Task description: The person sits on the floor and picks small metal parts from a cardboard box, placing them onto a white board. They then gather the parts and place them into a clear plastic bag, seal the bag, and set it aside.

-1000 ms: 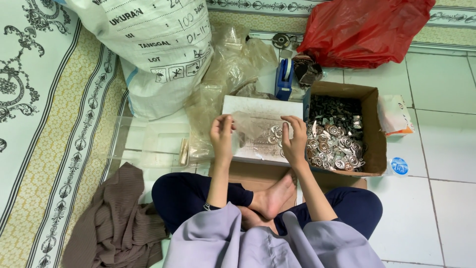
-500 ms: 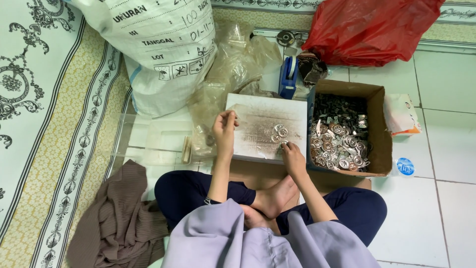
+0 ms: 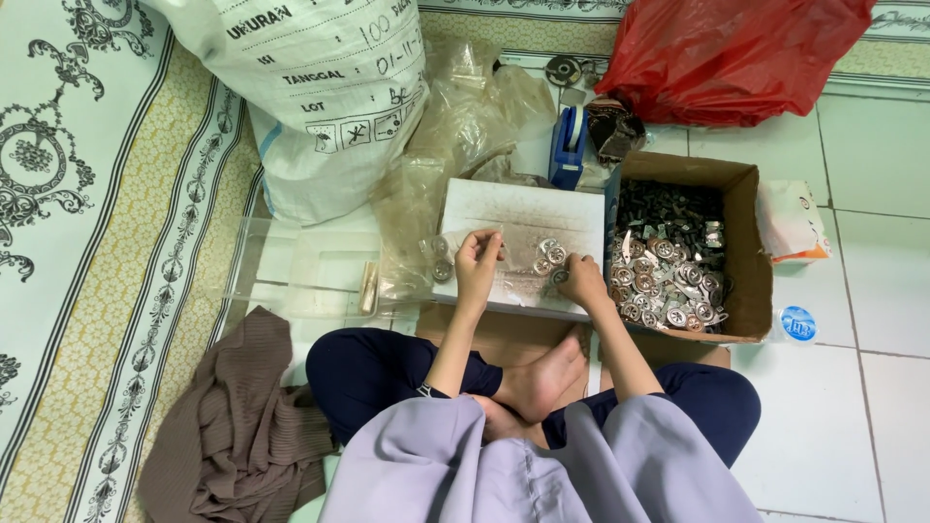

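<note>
Shift: since half a second ago we see the left hand [image 3: 477,263] drop from the white board's upper left edge to its lower left part, while the right hand [image 3: 584,281] has slid up from the board's near edge toward the box.
Left hand: fingers curled together, pinching something small at the tips; we cannot tell what.
Right hand: fingers bent down onto the board beside a few loose pieces; whether they grip one, we cannot tell.
White board [image 3: 528,218]: flat, rectangular, smudged grey, lying on the floor between the knees and the plastic.
Round metal pieces [image 3: 548,254]: small, shiny discs, scattered on the board between the hands.
Cardboard box [image 3: 741,242]: open, brown, touching the board's right edge, heaped with the same glinting metal pieces.
Clear plastic bag [image 3: 455,126]: crumpled, glossy, behind the board.
White woven sack [image 3: 320,97]: bulging, coarse weave.
Red plastic bag [image 3: 736,53]: slick, wrinkled.
Brown cloth [image 3: 237,426]: ribbed, soft, bunched by the left knee.
</note>
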